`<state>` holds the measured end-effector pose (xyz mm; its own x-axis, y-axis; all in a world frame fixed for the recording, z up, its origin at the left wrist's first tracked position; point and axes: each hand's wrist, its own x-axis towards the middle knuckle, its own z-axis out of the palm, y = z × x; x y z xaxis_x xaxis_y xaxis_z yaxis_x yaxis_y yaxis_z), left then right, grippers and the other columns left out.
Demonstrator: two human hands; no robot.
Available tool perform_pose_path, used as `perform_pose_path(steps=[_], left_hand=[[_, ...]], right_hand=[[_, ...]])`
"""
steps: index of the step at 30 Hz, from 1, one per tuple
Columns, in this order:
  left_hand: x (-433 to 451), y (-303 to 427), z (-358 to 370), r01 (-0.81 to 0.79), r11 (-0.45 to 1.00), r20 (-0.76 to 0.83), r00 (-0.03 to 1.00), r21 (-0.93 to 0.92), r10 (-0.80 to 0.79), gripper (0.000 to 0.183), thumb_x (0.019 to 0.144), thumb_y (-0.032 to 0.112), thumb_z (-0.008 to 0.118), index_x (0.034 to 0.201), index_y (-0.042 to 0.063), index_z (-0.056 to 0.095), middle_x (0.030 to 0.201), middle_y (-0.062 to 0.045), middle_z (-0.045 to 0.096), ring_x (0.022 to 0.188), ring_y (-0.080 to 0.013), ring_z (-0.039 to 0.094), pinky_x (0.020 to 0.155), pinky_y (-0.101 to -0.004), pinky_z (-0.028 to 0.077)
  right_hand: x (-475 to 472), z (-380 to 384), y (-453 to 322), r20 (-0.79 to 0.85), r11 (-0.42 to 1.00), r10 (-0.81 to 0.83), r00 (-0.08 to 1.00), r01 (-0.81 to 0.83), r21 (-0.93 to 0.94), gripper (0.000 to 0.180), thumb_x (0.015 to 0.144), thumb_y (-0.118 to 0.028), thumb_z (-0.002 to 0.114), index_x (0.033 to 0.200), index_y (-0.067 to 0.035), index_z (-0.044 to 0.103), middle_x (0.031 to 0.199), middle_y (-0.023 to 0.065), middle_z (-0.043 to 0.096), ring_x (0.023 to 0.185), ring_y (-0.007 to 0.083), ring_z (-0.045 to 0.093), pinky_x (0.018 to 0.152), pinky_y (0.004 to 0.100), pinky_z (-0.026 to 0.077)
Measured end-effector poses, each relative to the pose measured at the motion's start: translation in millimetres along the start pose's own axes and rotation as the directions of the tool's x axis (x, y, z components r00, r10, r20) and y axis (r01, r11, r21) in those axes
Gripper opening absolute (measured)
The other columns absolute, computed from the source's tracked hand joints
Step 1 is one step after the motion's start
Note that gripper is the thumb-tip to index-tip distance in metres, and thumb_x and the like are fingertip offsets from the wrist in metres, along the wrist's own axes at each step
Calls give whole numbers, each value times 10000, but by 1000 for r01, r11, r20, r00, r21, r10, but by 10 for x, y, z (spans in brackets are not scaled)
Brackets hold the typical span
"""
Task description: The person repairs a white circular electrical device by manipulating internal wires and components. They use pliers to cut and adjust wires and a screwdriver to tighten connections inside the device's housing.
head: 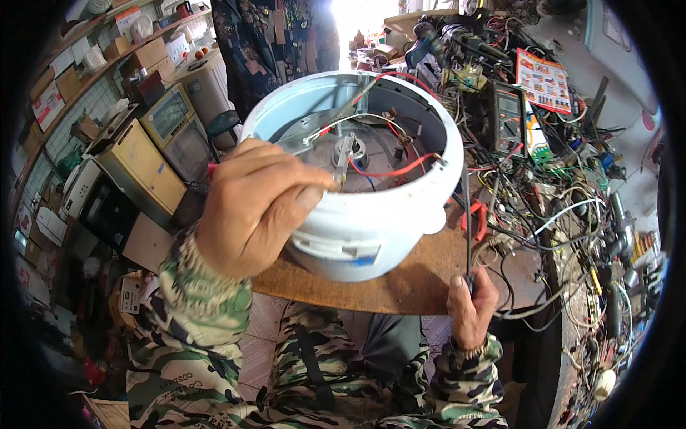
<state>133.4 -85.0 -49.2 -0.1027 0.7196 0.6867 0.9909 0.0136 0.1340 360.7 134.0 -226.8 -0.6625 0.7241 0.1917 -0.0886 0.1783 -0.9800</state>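
A pale blue-white round appliance housing (pixel 343 230), apparently an electric cooker body, is on the wooden bench (pixel 343 294) with its open side up. Inside, a metal plate (pixel 316 126) with a central ring and loose red wires (pixel 394 170) shows. My left hand (pixel 257 209) is over the near-left rim. Its thumb and forefinger close at the lower end of a narrow metal strip (pixel 344 155); the exact contact is partly hidden. Low at the right, my right hand (pixel 474 308) grips a black cord (pixel 467 230) that runs up beside the housing.
Red-handled pliers (pixel 478 220) lie right of the housing. Beyond are a multimeter (pixel 509 120), a printed sheet (pixel 544 80) and a heap of tangled wires (pixel 568 214). Shelves with boxes (pixel 153 53) and cabinets (pixel 142 166) stand at the left. A dark patterned curtain (pixel 278 43) hangs behind.
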Motion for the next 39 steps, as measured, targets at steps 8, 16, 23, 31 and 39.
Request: perform_pose_path(steps=[8, 16, 23, 31, 39], left_hand=[[67, 59, -117, 136, 976, 241, 966, -168, -93, 421, 697, 341, 904, 927, 92, 654, 736, 19, 720, 552, -139, 591, 628, -300, 401], [271, 214, -352, 464, 876, 516, 787, -131, -340, 349, 795, 283, 837, 952, 63, 617, 798, -11, 671, 690, -189, 614, 742, -360, 472], [402, 260, -359, 569, 822, 646, 627, 1, -435, 266, 788, 263, 759, 940, 92, 622, 890, -16, 696, 920, -197, 651, 969, -411, 442], [510, 162, -376, 631, 776, 747, 518, -5, -417, 171, 772, 124, 687, 925, 93, 617, 933, -48, 727, 928, -203, 677, 957, -399, 442], [509, 190, -382, 626, 779, 758, 492, 34, -428, 169, 765, 118, 685, 916, 84, 618, 951, -58, 733, 935, -200, 677, 956, -400, 438]], right_hand=[[-70, -77, -91, -54, 987, 143, 988, -146, -71, 227, 921, -157, 710, 828, -22, 554, 636, -30, 517, 594, 57, 442, 544, 254, 345], [-220, -207, -139, 20, 933, 325, 945, -318, -167, 196, 926, -146, 681, 998, 30, 638, 795, 64, 649, 748, 133, 555, 698, 314, 471], [-220, -694, -1088, -20, 794, 488, 872, -454, -404, 264, 883, -207, 794, 855, -16, 615, 654, 7, 565, 595, 100, 472, 554, 274, 394], [47, -1119, -1718, 327, 750, 423, 845, -124, -650, 576, 944, -578, 641, 761, -37, 572, 605, 92, 489, 479, 272, 488, 466, 371, 349], [301, -1078, -1745, 606, 825, 370, 705, 51, -563, 480, 852, -467, 774, 729, -38, 596, 594, 82, 460, 477, 301, 480, 441, 424, 331]])
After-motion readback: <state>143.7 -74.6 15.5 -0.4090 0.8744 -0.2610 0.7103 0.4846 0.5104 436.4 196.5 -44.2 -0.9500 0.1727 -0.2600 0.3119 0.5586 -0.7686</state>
